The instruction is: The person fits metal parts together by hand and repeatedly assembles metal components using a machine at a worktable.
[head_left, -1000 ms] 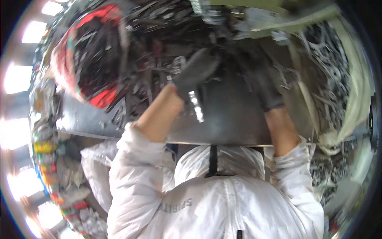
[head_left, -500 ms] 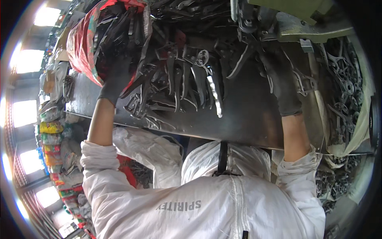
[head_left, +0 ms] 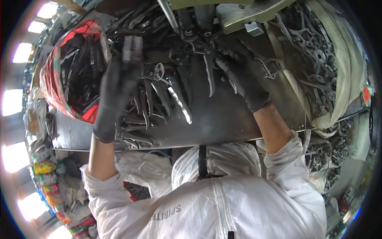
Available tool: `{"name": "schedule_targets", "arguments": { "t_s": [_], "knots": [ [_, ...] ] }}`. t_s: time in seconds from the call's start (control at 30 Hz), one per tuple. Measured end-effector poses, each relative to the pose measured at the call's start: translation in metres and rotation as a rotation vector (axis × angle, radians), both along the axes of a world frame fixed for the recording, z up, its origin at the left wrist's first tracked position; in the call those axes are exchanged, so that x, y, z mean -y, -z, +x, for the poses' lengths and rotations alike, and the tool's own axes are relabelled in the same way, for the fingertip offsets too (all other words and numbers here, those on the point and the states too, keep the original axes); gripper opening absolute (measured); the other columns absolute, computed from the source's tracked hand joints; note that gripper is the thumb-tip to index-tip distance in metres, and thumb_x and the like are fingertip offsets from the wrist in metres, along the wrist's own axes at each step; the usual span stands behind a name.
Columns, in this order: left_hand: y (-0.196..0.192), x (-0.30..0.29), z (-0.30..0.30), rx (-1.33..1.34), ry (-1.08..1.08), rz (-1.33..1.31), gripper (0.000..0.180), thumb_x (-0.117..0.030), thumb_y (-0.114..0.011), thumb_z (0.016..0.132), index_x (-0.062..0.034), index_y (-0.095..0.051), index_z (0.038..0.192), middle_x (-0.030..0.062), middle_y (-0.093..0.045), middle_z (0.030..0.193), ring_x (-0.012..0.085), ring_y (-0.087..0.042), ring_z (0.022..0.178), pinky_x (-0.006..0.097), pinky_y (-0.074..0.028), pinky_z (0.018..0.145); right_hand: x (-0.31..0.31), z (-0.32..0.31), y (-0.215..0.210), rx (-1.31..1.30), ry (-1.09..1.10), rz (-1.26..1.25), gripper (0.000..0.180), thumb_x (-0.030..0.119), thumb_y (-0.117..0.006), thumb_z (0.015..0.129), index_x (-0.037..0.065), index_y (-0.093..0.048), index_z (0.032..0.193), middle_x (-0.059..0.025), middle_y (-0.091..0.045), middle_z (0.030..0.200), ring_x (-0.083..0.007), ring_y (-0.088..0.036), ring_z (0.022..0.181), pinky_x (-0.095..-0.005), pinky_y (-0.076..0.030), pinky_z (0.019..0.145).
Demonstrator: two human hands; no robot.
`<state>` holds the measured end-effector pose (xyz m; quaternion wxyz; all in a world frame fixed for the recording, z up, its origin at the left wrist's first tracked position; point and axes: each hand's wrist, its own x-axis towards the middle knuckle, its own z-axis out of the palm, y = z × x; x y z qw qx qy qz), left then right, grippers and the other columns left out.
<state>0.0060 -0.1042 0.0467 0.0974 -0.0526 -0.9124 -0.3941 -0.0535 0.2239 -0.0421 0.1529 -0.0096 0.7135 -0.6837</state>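
Observation:
My left hand (head_left: 115, 89), in a dark glove and smeared by motion, is beside the red bag (head_left: 47, 85) of dark metal plier parts. A blurred grey metal piece (head_left: 133, 48) shows at its fingertips. My gloved right hand (head_left: 240, 75) is closed, fingers curled, just right of the machine's metal tooling (head_left: 191, 35). Under its fingers a slim silver handle (head_left: 233, 86) of a pair of locking pliers sticks out; the rest is hidden. Another curved plier handle (head_left: 209, 75) hangs below the tooling. Several locking pliers (head_left: 159, 93) lie between my hands, one with a bright shiny handle (head_left: 180, 105).
A green machine block (head_left: 254, 16) overhangs the dark metal bench (head_left: 215, 123) at the back. To the right, a pale cloth-edged sack (head_left: 348, 79) holds silver metal parts (head_left: 318, 55). More dark plier parts (head_left: 139, 20) are heaped at the back left.
My left hand has come out of the red bag and moved right, with a grey piece at its fingertips. My right hand stays by the tooling. The whole view has shifted.

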Motion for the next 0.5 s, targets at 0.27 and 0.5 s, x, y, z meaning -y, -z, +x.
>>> {"name": "schedule_targets", "arguments": {
  "t_s": [0.27,0.5],
  "knots": [
    [0.022,-0.148,-0.021,0.227,0.391,0.264,0.03,-0.017,-0.069,0.095,0.0003,-0.058,0.117,0.0101,-0.062,0.086,0.0189,-0.06,0.076,0.032,-0.047,0.069,-0.002,0.007,0.004,-0.437,-0.034,0.273,0.032,0.019,-0.061,0.095,0.003,-0.062,0.123,-0.0107,-0.068,0.102,-0.019,-0.066,0.091,-0.0346,-0.054,0.078],
    [0.065,-0.13,-0.035,0.149,0.146,-0.238,0.029,-0.01,-0.062,0.088,0.0041,-0.057,0.112,0.0277,-0.066,0.095,0.046,-0.065,0.095,0.052,-0.051,0.083,-0.089,-0.027,0.002,0.063,0.202,0.301,0.036,0.028,-0.063,0.099,0.002,-0.062,0.124,-0.0119,-0.068,0.1,-0.0212,-0.072,0.087,-0.035,-0.057,0.076]
  ]
}}
